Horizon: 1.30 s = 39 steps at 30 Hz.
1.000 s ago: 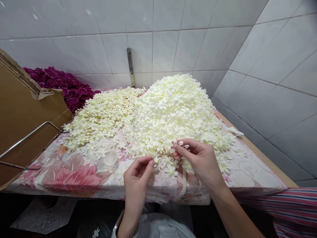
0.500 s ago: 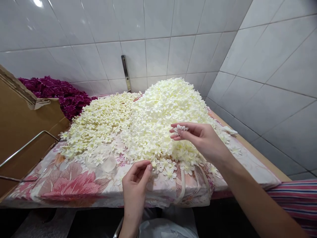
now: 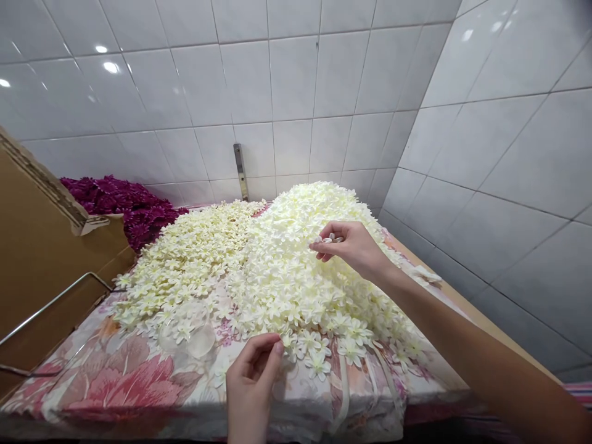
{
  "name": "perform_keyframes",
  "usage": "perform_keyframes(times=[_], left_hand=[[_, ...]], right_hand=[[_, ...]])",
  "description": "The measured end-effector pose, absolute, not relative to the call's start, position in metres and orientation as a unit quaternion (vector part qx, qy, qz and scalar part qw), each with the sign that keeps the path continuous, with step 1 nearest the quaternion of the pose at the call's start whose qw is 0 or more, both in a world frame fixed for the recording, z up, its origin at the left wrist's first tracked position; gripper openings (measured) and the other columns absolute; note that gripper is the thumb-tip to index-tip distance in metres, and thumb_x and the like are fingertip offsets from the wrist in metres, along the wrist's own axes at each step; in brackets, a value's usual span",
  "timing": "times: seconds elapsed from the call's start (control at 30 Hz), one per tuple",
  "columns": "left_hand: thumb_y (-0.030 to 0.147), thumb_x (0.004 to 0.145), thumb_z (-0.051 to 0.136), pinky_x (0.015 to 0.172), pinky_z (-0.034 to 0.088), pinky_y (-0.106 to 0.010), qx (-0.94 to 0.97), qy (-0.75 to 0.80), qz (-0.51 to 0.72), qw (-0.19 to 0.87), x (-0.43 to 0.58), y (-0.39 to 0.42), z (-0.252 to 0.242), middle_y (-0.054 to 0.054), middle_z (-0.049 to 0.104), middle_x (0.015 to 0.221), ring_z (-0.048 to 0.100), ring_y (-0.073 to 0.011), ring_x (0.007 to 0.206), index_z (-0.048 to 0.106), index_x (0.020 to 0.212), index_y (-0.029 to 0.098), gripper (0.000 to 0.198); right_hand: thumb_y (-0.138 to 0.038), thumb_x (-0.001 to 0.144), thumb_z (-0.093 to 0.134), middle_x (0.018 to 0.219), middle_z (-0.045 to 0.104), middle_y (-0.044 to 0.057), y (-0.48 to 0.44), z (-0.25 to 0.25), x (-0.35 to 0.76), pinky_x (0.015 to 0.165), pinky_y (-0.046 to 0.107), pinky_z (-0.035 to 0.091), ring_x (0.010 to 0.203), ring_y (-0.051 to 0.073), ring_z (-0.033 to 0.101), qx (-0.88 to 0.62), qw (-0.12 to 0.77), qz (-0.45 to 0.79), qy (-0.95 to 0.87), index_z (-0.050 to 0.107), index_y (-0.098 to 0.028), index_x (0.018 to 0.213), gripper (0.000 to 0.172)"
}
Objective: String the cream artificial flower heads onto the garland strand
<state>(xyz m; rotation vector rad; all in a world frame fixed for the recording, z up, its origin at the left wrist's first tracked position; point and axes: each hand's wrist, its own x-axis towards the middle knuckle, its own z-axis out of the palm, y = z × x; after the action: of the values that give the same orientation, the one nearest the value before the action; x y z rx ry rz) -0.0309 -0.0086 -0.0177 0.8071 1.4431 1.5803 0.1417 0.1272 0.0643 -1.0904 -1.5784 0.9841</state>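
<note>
A big heap of cream-white artificial flowers (image 3: 296, 271) covers a table under a floral cloth (image 3: 129, 382). My right hand (image 3: 346, 245) reaches out over the tall part of the heap, fingers pinched on a small white flower (image 3: 332, 238). My left hand (image 3: 252, 379) rests at the table's near edge. Its thumb and fingers are curled together beside loose flowers (image 3: 319, 364), and I cannot see anything between them.
A pile of purple flowers (image 3: 124, 206) lies at the back left by a brown cardboard box (image 3: 41, 246) with a metal wire frame (image 3: 50, 302). White tiled walls close the back and right. A metal bracket (image 3: 240, 169) is fixed to the back wall.
My right hand has lifted off the near flowers and moved away over the heap with the small flower. The left hand has stayed at the near edge. The view has tilted upward.
</note>
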Motion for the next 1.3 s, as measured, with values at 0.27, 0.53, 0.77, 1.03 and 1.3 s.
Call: perform_keyframes(times=[0.27, 0.53, 0.77, 1.03, 1.3], left_hand=[[0.037, 0.053, 0.078, 0.062, 0.053, -0.021, 0.325, 0.582, 0.622, 0.411, -0.031, -0.007, -0.018, -0.003, 0.069, 0.066, 0.065, -0.0179, 0.068, 0.068, 0.064, 0.017, 0.025], [0.031, 0.054, 0.078, 0.061, 0.049, -0.014, 0.308, 0.567, 0.630, 0.433, -0.030, -0.007, -0.017, 0.000, 0.068, 0.065, 0.063, -0.0126, 0.066, 0.068, 0.063, 0.018, 0.018], [0.031, 0.055, 0.077, 0.062, 0.049, -0.014, 0.310, 0.572, 0.624, 0.432, -0.029, -0.008, -0.016, 0.000, 0.068, 0.066, 0.062, -0.0133, 0.067, 0.068, 0.063, 0.018, 0.018], [0.035, 0.054, 0.077, 0.061, 0.050, -0.017, 0.316, 0.578, 0.618, 0.429, -0.030, -0.008, -0.015, -0.002, 0.068, 0.067, 0.063, -0.0154, 0.066, 0.069, 0.063, 0.017, 0.021], [0.032, 0.053, 0.079, 0.065, 0.051, -0.018, 0.287, 0.548, 0.630, 0.470, -0.025, -0.005, -0.005, -0.002, 0.069, 0.070, 0.065, -0.0145, 0.070, 0.069, 0.073, 0.017, 0.027]], right_hand=[[-0.024, 0.064, 0.072, 0.077, 0.067, 0.004, 0.139, 0.073, 0.148, 0.075, 0.029, 0.052, 0.074, 0.016, 0.064, -0.449, 0.439, 0.435, -0.645, 0.068, -0.014, 0.076, 0.017], [-0.029, 0.061, 0.076, 0.066, 0.066, 0.006, 0.147, 0.073, 0.153, 0.065, 0.027, 0.055, 0.061, 0.014, 0.063, -0.455, 0.429, 0.457, -0.632, 0.068, -0.011, 0.064, 0.020], [-0.029, 0.061, 0.078, 0.067, 0.067, 0.010, 0.152, 0.080, 0.161, 0.058, 0.024, 0.054, 0.064, 0.017, 0.065, -0.479, 0.399, 0.456, -0.635, 0.068, -0.010, 0.063, 0.021], [-0.012, 0.077, 0.059, 0.090, 0.068, 0.014, 0.151, 0.090, 0.172, 0.068, 0.027, 0.055, 0.076, 0.019, 0.067, -0.507, 0.373, 0.446, -0.636, 0.062, -0.008, 0.090, 0.014], [-0.040, 0.074, 0.066, 0.091, 0.066, 0.009, 0.144, 0.093, 0.170, 0.063, 0.034, 0.048, 0.077, 0.023, 0.063, -0.606, 0.287, 0.046, -0.741, 0.060, -0.015, 0.091, 0.030]])
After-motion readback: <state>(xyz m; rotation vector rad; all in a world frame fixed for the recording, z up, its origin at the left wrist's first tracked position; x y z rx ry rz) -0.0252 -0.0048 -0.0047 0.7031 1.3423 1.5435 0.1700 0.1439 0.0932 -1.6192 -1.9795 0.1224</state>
